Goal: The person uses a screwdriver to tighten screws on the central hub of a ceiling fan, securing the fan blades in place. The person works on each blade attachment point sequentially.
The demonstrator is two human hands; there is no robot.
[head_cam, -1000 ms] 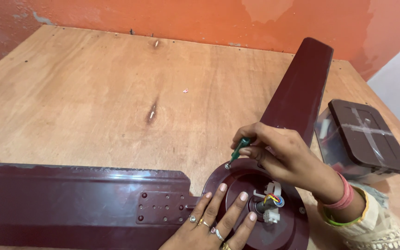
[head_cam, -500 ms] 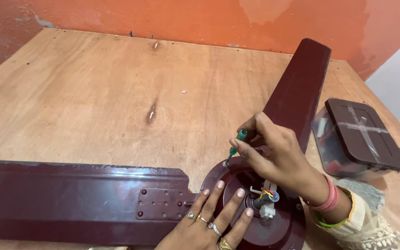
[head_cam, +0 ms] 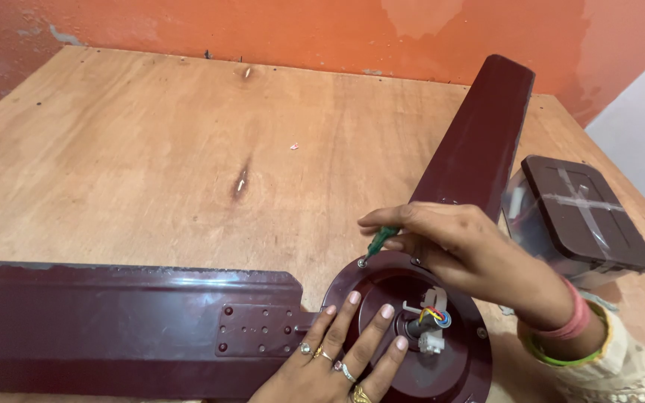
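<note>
My right hand (head_cam: 479, 254) grips a green screwdriver (head_cam: 378, 242), tip on a screw at the hub's (head_cam: 412, 336) 11 o'clock. My left hand (head_cam: 337, 362) lies flat, holding nothing, steadying the hub; both blades (head_cam: 113, 325) remain attached.

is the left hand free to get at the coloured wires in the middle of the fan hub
Probably yes. The left hand lies flat on the fan hub, fingertips just beside the coloured wires, with nothing between. The right hand, holding the green screwdriver, is above at the rim.

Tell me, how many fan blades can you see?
2. One blade lies flat to the left of the motor hub; another blade points up toward the wall. More may be hidden below the picture.
</note>
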